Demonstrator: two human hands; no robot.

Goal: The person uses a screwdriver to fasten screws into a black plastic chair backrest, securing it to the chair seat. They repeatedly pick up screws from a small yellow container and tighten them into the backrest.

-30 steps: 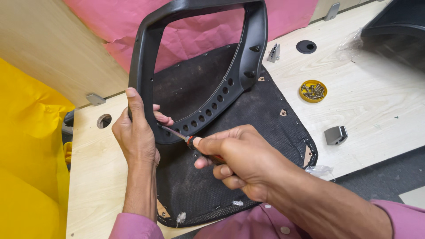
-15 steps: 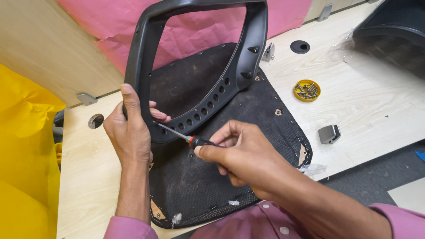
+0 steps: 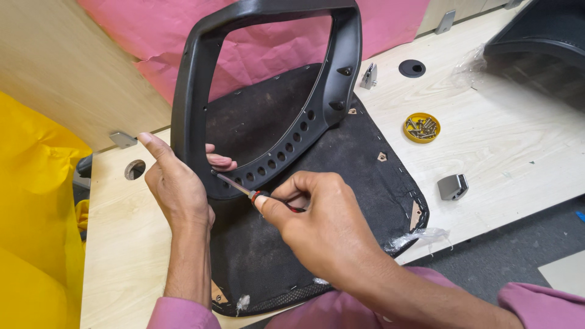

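At the near edge of the wooden table (image 3: 506,146), a black plastic chair frame (image 3: 195,91) stands upright on a black fabric-covered seat base (image 3: 341,164). Left hand (image 3: 177,183) wraps the frame's lower corner, fingers closed round it, thumb out. Right hand (image 3: 323,225) pinches a screwdriver (image 3: 244,189) with a red-and-black handle; its tip sits at the frame's bottom rail, beside the row of round holes. Step in hand looks like driving a screw at that corner, though no screw head is visible. Next move calls for keeping the tip seated and the frame steady. Further off: yellow dish of screws (image 3: 421,127), small metal bracket (image 3: 453,186), pink paper (image 3: 390,24) behind.
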